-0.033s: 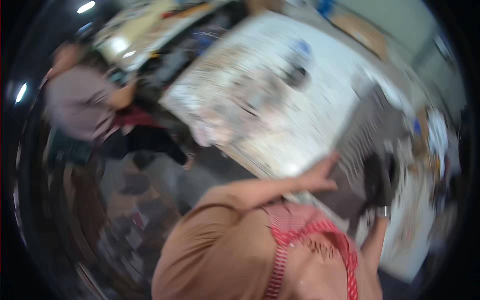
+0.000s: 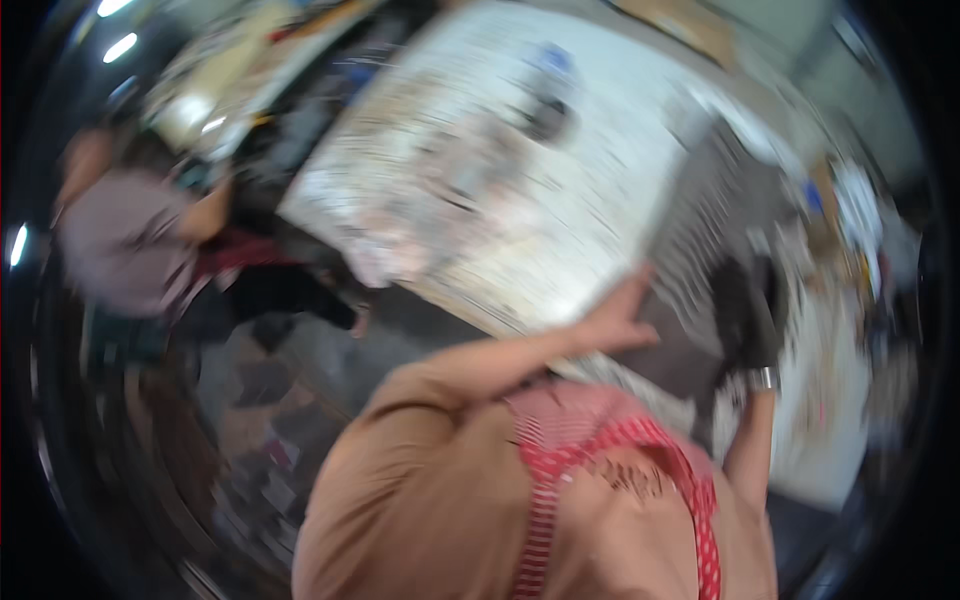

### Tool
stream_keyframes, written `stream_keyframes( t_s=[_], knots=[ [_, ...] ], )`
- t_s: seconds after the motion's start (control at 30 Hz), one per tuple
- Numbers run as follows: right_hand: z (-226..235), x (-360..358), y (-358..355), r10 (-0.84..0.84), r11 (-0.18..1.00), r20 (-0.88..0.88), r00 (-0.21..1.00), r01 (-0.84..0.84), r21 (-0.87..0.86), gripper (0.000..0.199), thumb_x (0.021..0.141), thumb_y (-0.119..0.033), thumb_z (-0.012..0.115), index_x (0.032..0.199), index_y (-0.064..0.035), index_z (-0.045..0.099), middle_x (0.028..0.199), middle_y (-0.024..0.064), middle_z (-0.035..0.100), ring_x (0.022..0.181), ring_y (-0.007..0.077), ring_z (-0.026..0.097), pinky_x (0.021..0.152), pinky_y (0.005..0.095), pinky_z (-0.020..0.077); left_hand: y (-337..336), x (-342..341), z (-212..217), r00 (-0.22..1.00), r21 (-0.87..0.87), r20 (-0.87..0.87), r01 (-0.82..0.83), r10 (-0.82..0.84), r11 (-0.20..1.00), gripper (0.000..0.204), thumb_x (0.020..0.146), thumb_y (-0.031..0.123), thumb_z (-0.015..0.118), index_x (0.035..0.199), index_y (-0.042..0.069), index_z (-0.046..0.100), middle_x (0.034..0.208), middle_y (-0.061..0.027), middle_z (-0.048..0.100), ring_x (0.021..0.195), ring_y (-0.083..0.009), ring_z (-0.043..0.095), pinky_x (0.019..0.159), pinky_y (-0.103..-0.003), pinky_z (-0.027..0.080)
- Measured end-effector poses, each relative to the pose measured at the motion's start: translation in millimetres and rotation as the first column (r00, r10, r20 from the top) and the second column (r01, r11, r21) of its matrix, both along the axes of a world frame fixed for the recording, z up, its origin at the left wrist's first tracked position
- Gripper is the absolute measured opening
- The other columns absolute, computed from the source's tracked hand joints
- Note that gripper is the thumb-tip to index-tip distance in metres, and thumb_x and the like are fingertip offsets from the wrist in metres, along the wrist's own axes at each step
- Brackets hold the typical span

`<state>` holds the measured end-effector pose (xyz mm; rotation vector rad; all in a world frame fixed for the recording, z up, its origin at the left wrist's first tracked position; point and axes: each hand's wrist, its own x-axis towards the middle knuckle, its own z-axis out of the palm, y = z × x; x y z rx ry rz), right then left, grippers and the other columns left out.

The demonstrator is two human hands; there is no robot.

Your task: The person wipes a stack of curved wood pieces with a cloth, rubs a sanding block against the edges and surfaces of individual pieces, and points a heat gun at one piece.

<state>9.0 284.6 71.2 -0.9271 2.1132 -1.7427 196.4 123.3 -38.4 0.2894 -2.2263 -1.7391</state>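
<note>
A dark grey-brown sheet of fabric point(image 2: 720, 200), with wavy ripples across it, lies over the right part of the white-topped table point(image 2: 610, 80). At its near left edge is my left hand point(image 2: 615, 318), fingers stretched apart, palm empty. Whether it touches the sheet is blurred. My right hand point(image 2: 742, 310) is over the near right part of the sheet. It looks dark, as if gloved or covered by dark cloth, and its fingers are smeared. A silvery band point(image 2: 763, 378) circles the right wrist.
A blurred pile of pale and greyish pieces point(image 2: 450, 190) covers the table's left part. Behind it stands a dark object with a blue top point(image 2: 548, 100). Another person point(image 2: 130, 230) works at the left by a cluttered bench point(image 2: 230, 70). Flat pieces point(image 2: 270, 460) lie low at left.
The whole scene has slid left and slightly up in the picture as my head turns. Both hands keep about the same place on the grey-brown sheet.
</note>
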Motion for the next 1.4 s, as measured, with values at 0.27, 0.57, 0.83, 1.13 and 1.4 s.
stream_keyframes(
  t_s=[0.27,0.57,0.83,1.13,1.4],
  knots=[
    [40.7,33.8,-14.1,0.174,0.950,-0.673,0.719,0.057,0.306,0.049,0.085,-0.032,0.065,0.128,-0.0114,0.055,0.132,0.0184,0.051,0.121,0.0316,0.051,0.101,0.0387,0.0411,-11.7,-15.6,15.2,0.999,-0.009,-0.019,0.029,-0.029,1.000,0.112,0.067,0.023,0.083,0.147,-0.005,0.009,0.148,-0.0222,0.027,0.136,-0.0315,0.032,0.111,-0.037,0.028],
    [72.3,29.7,-4.8,0.680,0.651,-0.602,0.420,0.034,0.759,0.047,0.078,-0.027,0.068,0.122,-0.0142,0.059,0.134,0.0185,0.047,0.115,0.0345,0.052,0.096,0.0445,0.0429,-11.2,-14.0,24.7,0.994,-0.185,0.068,0.093,-0.082,0.978,0.115,0.072,0.036,0.078,0.148,-0.004,0.001,0.154,-0.0241,0.008,0.144,-0.0365,0.010,0.117,-0.041,0.015],
    [78.4,34.1,-26.0,0.660,0.664,-0.629,0.411,0.072,0.744,0.037,0.082,-0.031,0.064,0.116,-0.0170,0.062,0.130,0.0177,0.051,0.114,0.0354,0.053,0.094,0.0476,0.0434,-15.0,-14.3,27.5,0.992,-0.213,0.100,0.099,-0.079,0.972,0.114,0.073,0.037,0.077,0.148,-0.004,0.002,0.153,-0.0239,0.008,0.142,-0.0396,0.013,0.116,-0.043,0.018],
    [54.4,47.0,-11.8,0.500,0.753,-0.573,0.649,0.001,0.659,0.043,0.079,-0.029,0.065,0.119,-0.0149,0.061,0.133,0.0216,0.047,0.118,0.0374,0.050,0.097,0.0457,0.0420,-12.0,-17.4,27.2,0.996,-0.209,0.028,0.087,-0.083,0.974,0.110,0.073,0.031,0.077,0.149,-0.002,0.004,0.154,-0.0236,0.009,0.143,-0.0370,0.013,0.116,-0.041,0.017],
    [119.6,9.7,33.2,0.797,0.420,-0.493,0.348,0.266,0.868,0.037,0.080,-0.012,0.061,0.113,-0.0278,0.065,0.133,0.0122,0.051,0.118,0.0292,0.053,0.099,0.0422,0.0404,-12.0,-16.9,28.3,0.997,-0.151,0.046,0.071,-0.065,0.986,0.109,0.072,0.021,0.077,0.150,0.000,0.004,0.153,-0.0231,0.014,0.142,-0.0345,0.016,0.115,-0.040,0.019]
  ],
)
